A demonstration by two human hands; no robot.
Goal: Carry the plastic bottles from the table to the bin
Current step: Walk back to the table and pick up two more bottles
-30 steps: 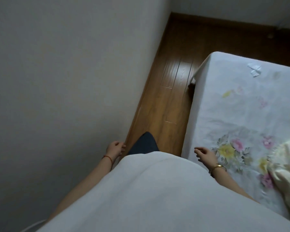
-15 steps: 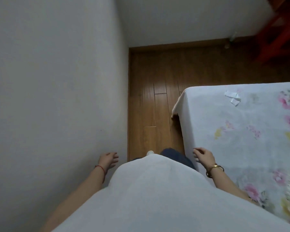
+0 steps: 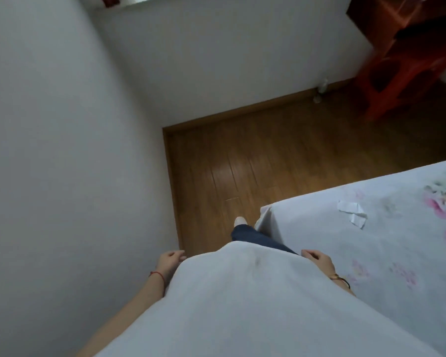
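No plastic bottle and no bin show in the head view. My left hand (image 3: 170, 260) hangs at my left side beside the white wall, fingers loosely curled and holding nothing; a red string is on its wrist. My right hand (image 3: 317, 259) hangs at my right side over the edge of the bed, fingers loosely curled and holding nothing, with a gold bracelet on the wrist. My white shirt hides the lower part of both arms.
A bed with a white floral sheet (image 3: 386, 235) fills the right side; white paper scraps (image 3: 352, 215) lie on it. Wooden floor (image 3: 255, 161) runs ahead between wall (image 3: 62, 150) and bed. Red plastic stools (image 3: 402, 73) stand at the far right. My foot (image 3: 240, 221) steps forward.
The view has swung up and to the right as I walk forward along the wall; the room's corner and the red stools have come into sight. Both hands stay at my sides.
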